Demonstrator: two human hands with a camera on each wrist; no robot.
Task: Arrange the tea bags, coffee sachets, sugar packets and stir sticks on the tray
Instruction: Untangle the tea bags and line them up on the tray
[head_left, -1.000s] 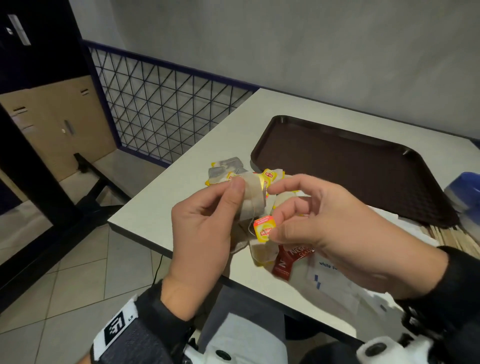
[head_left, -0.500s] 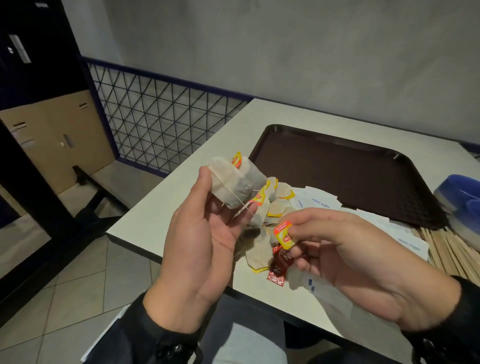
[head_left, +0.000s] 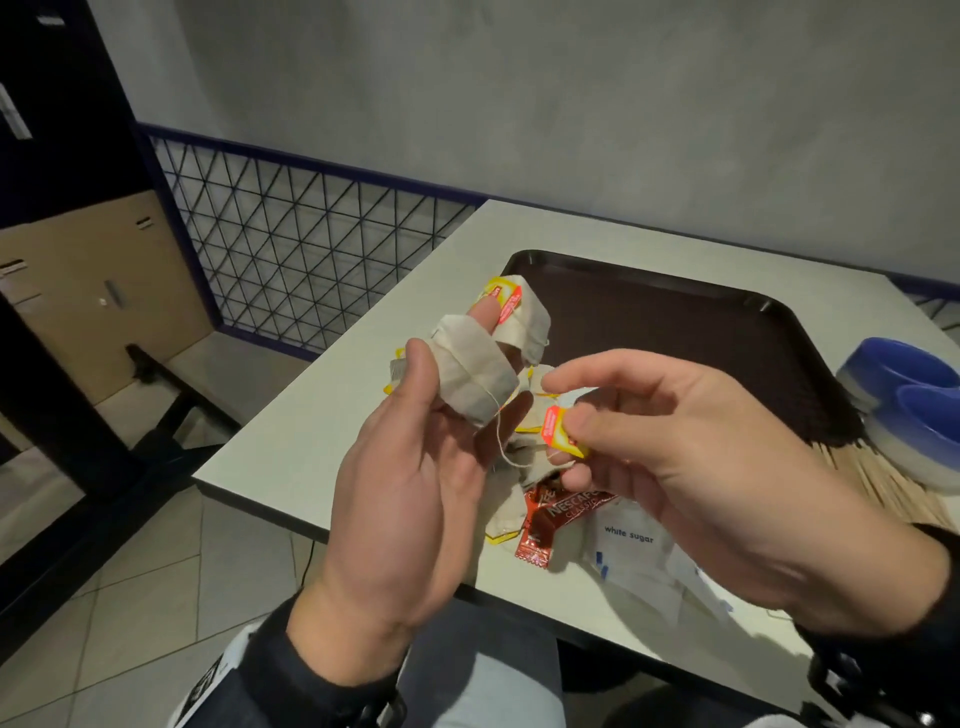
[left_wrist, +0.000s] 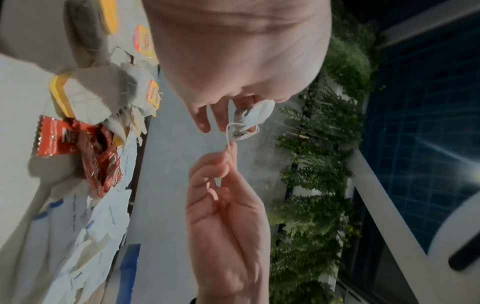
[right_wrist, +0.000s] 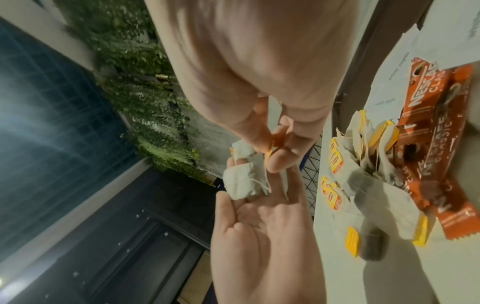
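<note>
My left hand (head_left: 447, 343) is raised above the table's near edge, palm towards me. It holds two tea bags: one (head_left: 470, 379) wrapped over the fingers under the thumb, another (head_left: 524, 322) behind the fingertips with its yellow tag. My right hand (head_left: 569, 410) pinches the yellow-red tag (head_left: 558, 434) of the near bag; its string (head_left: 501, 441) hangs slack between the hands. In the right wrist view the tea bag (right_wrist: 241, 181) lies on the left fingers. The brown tray (head_left: 675, 338) holds nothing. Beneath the hands lie loose tea bags (right_wrist: 363, 164), red coffee sachets (head_left: 550, 519) and sugar packets (head_left: 628, 545).
Wooden stir sticks (head_left: 883, 478) lie fanned at the right, beside stacked blue bowls (head_left: 909, 395). The white table (head_left: 311, 441) ends just below my hands, with tiled floor and a black mesh railing (head_left: 291, 249) to the left. A grey wall stands behind the tray.
The left hand has risen and spread its fingers, so the two tea bags now sit apart. The right hand has carried the pinched tag a little rightward.
</note>
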